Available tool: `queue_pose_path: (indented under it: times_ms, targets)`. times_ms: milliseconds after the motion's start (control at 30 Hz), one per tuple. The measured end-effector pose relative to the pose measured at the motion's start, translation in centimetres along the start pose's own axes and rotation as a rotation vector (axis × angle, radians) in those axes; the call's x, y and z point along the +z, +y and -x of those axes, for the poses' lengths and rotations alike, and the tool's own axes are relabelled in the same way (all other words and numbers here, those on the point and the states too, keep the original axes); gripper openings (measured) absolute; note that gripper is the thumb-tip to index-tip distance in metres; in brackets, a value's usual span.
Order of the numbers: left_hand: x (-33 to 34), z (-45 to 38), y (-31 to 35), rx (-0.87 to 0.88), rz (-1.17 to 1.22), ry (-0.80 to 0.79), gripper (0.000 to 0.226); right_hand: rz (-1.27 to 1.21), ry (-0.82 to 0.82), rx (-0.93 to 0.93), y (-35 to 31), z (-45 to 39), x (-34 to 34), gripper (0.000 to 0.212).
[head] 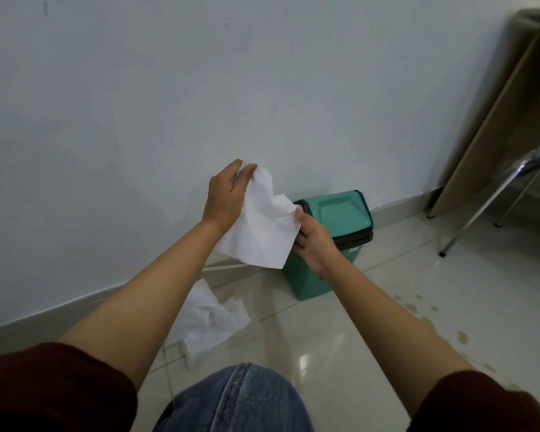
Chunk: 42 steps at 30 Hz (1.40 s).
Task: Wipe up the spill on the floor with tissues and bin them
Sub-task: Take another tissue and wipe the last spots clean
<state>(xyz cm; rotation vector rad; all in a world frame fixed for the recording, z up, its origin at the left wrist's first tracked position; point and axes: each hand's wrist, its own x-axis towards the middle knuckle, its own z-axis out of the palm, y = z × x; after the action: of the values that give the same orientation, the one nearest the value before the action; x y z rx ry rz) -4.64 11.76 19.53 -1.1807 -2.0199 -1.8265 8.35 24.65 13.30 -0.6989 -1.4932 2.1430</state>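
Your denim-clad knee (234,400) fills the bottom edge of the view, with both forearms reaching forward out of dark red sleeves (53,391). Your left hand (226,194) pinches the top corner of a white tissue (261,222) between thumb and fingers, held up in front of the wall (200,88). Your right hand (312,241) grips the same tissue's right edge, so the sheet hangs spread between your hands. Just behind your right hand stands a green bin (334,219) with its lid down, close to the skirting. A crumpled tissue (206,319) lies on the tiled floor (434,275) under your left forearm. Yellowish spill drops (430,319) dot the floor beside your right forearm. Metal chair legs (493,194) stand at the far right.
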Motion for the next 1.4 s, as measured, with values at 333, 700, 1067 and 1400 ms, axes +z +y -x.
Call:
queue_pose_path:
  times_ms: [333,700,1067,1400]
  targets:
    - [15.1,-1.3,9.2,-0.047,0.137,-0.146,0.042,0.259,0.499,-0.351,-13.5,3.5,-13.9,0.02]
    - [30.8,10.9,10.7,-0.255,0.15,-0.296,0.032,0.466,0.754,-0.262,-10.0,10.9,-32.3,0.029]
    - [40.2,23.3,6.3,-0.561,0.305,-0.609,0.015,0.732,0.823,-0.025,0.2,15.4,-43.7,0.022]
    - [44.5,30.5,3.0,-0.742,0.268,-1.008,0.072,0.747,0.903,0.103,8.4,17.1,-49.6,0.017]
